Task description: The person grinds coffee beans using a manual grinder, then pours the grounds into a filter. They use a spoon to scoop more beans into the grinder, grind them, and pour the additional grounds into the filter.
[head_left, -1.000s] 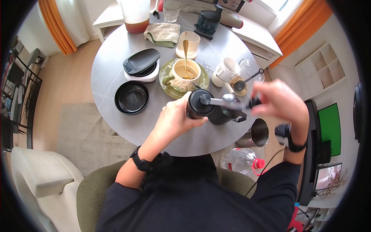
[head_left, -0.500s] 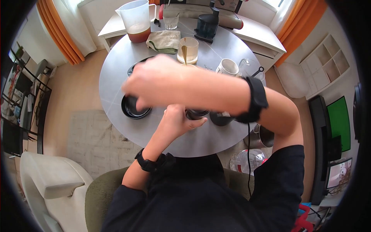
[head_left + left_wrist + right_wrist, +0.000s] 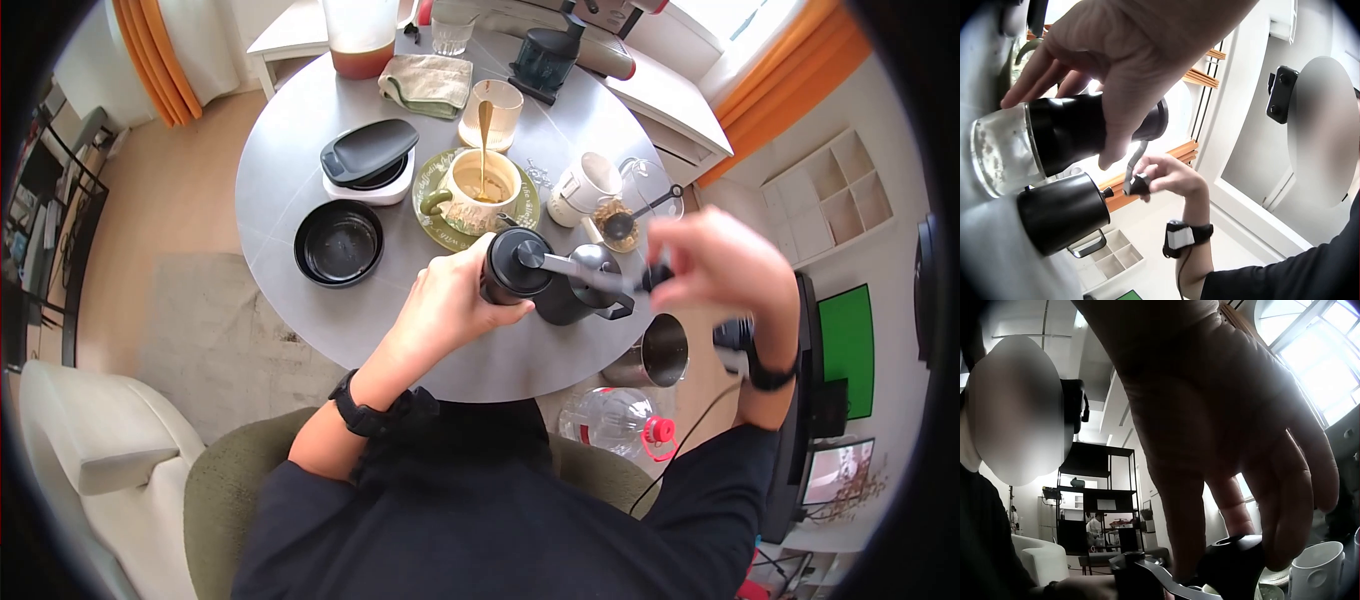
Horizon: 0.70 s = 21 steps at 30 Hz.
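Note:
My left hand [image 3: 440, 305] grips the black body of a hand coffee grinder [image 3: 1072, 131], upright near the front of the round table. Its clear lower jar [image 3: 1007, 150] shows in the left wrist view, with specks inside. A metal crank [image 3: 575, 267] runs from the grinder's top toward the right. At its outer end, my right hand [image 3: 720, 262], blurred by motion, pinches the black knob [image 3: 1233, 562] between thumb and fingers. Just right of the grinder stands a black kettle [image 3: 1066, 212] with a lid and handle.
Behind the grinder, a cup [image 3: 468, 217] with a gold spoon [image 3: 485, 130] sits on a green saucer [image 3: 432, 228]. Left are a black round dish [image 3: 340, 245] and a scale [image 3: 385, 190] bearing a dark scoop. Right stand a white mug [image 3: 585, 185] and a glass with a black spoon [image 3: 655, 200].
My right hand swung left across the grinder, hiding it half a second ago, and is now back on the right with the crank. The left hand keeps its grip on the grinder.

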Tool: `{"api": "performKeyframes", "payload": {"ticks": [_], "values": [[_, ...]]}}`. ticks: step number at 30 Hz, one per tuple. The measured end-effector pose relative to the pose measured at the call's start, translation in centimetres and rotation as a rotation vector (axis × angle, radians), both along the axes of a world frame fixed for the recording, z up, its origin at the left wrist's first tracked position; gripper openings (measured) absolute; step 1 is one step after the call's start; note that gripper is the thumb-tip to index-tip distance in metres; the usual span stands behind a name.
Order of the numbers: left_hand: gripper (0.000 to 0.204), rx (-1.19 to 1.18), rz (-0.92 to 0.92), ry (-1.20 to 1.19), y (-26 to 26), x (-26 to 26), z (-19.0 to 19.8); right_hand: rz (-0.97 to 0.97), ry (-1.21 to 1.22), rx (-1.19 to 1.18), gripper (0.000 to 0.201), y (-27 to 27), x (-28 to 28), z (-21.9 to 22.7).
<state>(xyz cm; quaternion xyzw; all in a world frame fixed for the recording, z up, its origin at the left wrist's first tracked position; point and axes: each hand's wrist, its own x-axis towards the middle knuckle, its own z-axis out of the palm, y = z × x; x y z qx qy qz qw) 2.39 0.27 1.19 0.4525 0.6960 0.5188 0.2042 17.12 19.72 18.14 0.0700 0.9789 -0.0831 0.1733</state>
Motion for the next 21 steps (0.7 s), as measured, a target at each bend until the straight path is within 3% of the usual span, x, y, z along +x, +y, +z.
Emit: {"api": "performKeyframes", "payload": {"ticks": [1, 4, 9, 10, 12, 15, 16, 19, 21], "values": [[0.046, -0.01, -0.005, -0.014, 0.0, -0.1, -0.1, -0.028, -0.078, -0.04, 0.038, -1.7, 1.1, 0.5], [0.045, 0.03, -0.007, -0.016, 0.0, -0.2, 0.0, 0.32, -0.043, -0.158, 0.033, -6.4, 1.9, 0.4], [0.045, 0.022, -0.012, -0.075, 0.1, 0.1, -0.3, 0.718, 0.094, -0.083, 0.028, -12.8, -3.9, -1.6], [0.039, 0.052, -0.033, -0.13, -0.5, 0.3, 1.1, 0.721, 0.144, -0.145, 0.03, -13.2, -6.0, -1.9], [0.043, 0.486, 0.127, -0.781, 0.3, 1.5, -3.4, 0.689, 0.217, -0.133, 0.035, -13.6, -10.2, -2.5], [0.05, 0.189, 0.012, 0.177, 0.4, -0.3, -1.5, 0.507, 0.277, 0.044, 0.041, -12.4, -15.8, -2.9], [0.047, -0.105, 0.0, 0.09, 0.2, -0.3, -0.7, 0.425, 0.261, 0.094, 0.04, -10.9, -17.2, -3.0], [0.046, -0.054, 0.025, 0.007, 0.2, 0.0, -0.1, 0.241, 0.355, 0.228, 0.041, -5.6, -18.5, -3.9], [0.047, -0.039, 0.031, 0.005, 0.1, 0.2, 0.3, 0.089, 0.247, 0.325, 0.043, -2.7, -16.8, -2.8]]}}
